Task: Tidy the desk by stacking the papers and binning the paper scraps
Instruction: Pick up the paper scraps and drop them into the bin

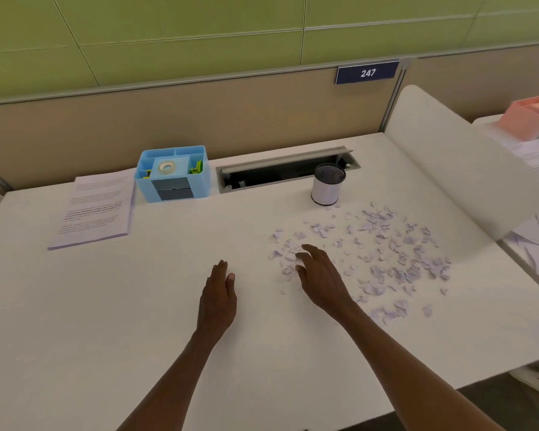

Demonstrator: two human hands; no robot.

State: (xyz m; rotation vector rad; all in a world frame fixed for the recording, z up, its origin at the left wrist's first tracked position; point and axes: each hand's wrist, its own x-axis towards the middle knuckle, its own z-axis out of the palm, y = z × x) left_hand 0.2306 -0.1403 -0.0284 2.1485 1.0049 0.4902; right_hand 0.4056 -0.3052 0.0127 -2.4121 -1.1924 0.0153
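Many small pale paper scraps (383, 253) lie scattered over the right half of the white desk (106, 306). A small round bin (326, 185), white with a dark mesh inside, stands just behind them. A neat stack of printed papers (95, 208) lies at the back left. My right hand (319, 275) hovers with fingers spread at the left edge of the scraps, fingertips over a few of them. My left hand (218, 293) is held flat and edge-on over bare desk to its left, holding nothing.
A blue desk organiser (173, 172) with tape and clips stands beside the paper stack. An open cable tray (280, 171) runs along the back. A white side divider (455, 169) bounds the desk's right side; beyond it, a pink box (529, 118) and more papers.
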